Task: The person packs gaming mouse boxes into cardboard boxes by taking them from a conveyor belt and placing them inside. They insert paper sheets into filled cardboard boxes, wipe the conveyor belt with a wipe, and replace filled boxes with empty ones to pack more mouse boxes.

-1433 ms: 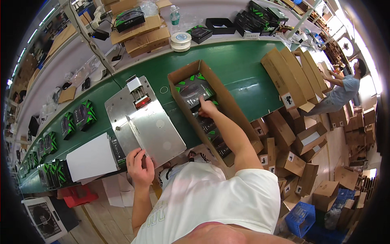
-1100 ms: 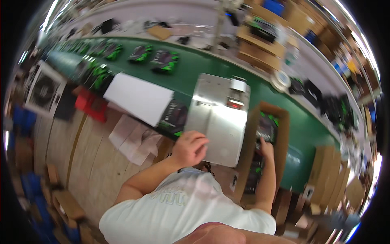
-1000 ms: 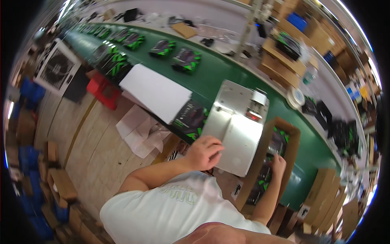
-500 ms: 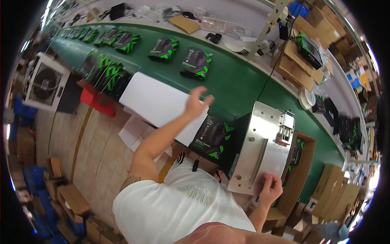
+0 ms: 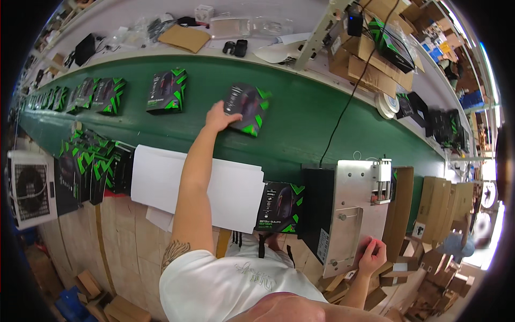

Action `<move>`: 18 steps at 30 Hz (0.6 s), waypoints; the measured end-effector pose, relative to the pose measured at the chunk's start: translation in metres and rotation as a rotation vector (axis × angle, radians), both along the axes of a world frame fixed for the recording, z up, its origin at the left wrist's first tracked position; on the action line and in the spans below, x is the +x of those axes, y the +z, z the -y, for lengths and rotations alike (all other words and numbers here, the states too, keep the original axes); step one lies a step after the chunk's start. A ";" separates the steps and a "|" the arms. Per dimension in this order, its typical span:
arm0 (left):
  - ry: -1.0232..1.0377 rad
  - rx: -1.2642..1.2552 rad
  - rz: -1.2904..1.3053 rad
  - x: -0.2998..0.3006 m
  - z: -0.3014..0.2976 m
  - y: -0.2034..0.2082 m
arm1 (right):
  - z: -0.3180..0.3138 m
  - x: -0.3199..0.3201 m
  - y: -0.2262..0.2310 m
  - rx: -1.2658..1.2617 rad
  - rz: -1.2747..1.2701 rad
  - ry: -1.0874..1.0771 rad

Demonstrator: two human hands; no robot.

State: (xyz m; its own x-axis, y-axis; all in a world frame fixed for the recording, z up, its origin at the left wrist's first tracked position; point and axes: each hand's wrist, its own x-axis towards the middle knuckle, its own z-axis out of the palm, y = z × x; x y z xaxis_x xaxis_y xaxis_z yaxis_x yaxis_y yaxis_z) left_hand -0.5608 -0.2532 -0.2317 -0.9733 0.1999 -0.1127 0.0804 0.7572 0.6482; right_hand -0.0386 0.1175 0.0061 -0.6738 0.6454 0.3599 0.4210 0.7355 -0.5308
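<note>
My left hand [image 5: 219,116] reaches across the green bench and grips the near-left edge of a black and green gaming mouse box [image 5: 248,107], its thumb on top. My right hand [image 5: 372,256] is closed in a pinch at the lower right of a metal-plated machine [image 5: 348,214]; what its fingers hold, if anything, is too small to make out. Beside the machine's left side lies another mouse box [image 5: 281,206]. A stack of white paper sheets [image 5: 161,174] lies beneath my left forearm.
More boxes line the green bench [image 5: 289,118], including one box [image 5: 166,91] left of my reach. Piled boxes [image 5: 88,166] stand left of the paper. An open cardboard carton [image 5: 403,206] stands right of the machine; a black cable [image 5: 343,115] runs behind it. A fan unit [image 5: 32,188] stands far left.
My left hand has gone from over the paper to the mouse box on the bench and taken hold of it. My right hand stays pinched near the machine. The whole view has turned.
</note>
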 end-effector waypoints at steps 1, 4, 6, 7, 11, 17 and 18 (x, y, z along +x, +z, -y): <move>-0.161 0.057 0.136 0.009 -0.027 0.027 | 0.001 0.005 0.000 0.012 0.003 -0.045; -0.356 0.195 0.222 0.016 -0.062 0.027 | 0.000 0.002 0.003 0.070 -0.003 -0.031; -0.416 0.095 0.257 0.000 -0.069 0.033 | 0.001 -0.004 0.003 -0.031 -0.052 -0.010; -0.462 0.002 0.306 -0.001 -0.076 0.036 | 0.000 -0.005 0.002 -0.023 -0.075 0.028; -0.553 -0.270 0.153 0.028 -0.114 0.105 | 0.002 -0.002 0.003 -0.098 -0.144 -0.023; -0.242 -0.147 -0.129 0.142 -0.111 0.121 | 0.006 -0.012 0.014 -0.073 -0.121 0.030; -0.239 -0.149 -0.129 0.161 -0.103 0.117 | 0.002 -0.012 0.009 -0.064 -0.131 0.068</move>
State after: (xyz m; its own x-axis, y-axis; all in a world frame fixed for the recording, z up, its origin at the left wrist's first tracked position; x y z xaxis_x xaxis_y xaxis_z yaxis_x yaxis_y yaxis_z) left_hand -0.3997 -0.1500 -0.1148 -0.9088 0.4156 -0.0363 0.3425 0.7928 0.5041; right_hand -0.0505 0.1157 0.0152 -0.6671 0.6239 0.4072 0.2953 0.7232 -0.6243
